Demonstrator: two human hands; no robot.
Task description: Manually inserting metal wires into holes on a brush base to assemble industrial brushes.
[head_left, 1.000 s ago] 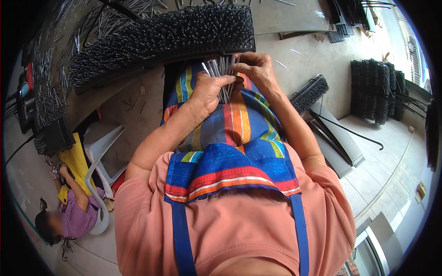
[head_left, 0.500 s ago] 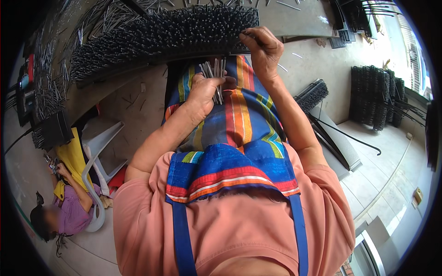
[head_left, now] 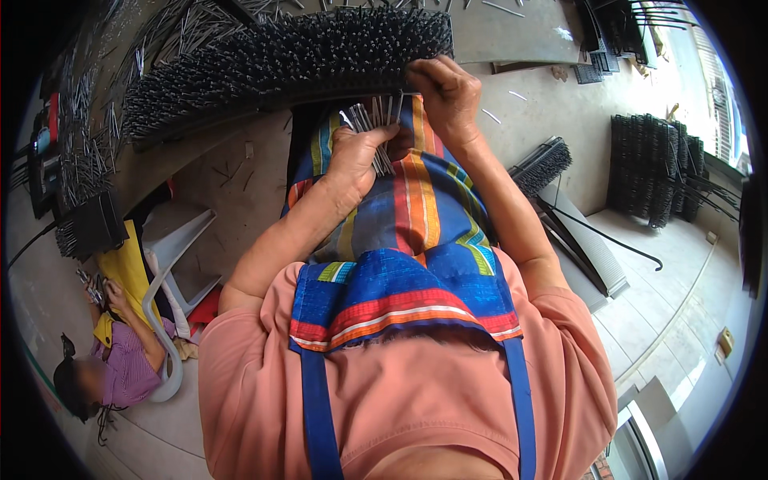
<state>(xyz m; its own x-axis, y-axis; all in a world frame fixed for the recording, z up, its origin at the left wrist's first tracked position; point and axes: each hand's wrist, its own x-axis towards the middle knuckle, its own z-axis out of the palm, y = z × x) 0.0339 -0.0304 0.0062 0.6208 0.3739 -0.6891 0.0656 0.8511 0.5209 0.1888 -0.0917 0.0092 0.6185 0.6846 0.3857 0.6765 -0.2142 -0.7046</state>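
**Hands at spiked strip, pins in left fist**

Left hand [head_left: 358, 160] closed around a bundle of thin metal pins [head_left: 376, 120], pin ends fanning up and out of the fist, held over the striped apron [head_left: 408, 264] at lap level. Right hand [head_left: 448, 92] up at the near edge of the long black spiked strip [head_left: 288, 60], fingers curled and pinched against that edge; cannot tell if a pin sits between the fingertips. Strip lies across the top of the view, just above both hands, dense with upright spikes. 2 hands near each other, not touching. More loose pins scattered on the bench [head_left: 520, 32] beyond the strip. Stack of black spiked strips [head_left: 648, 168] well apart at right. Another person [head_left: 120, 360] sits low at left beside a white plastic chair [head_left: 172, 248].
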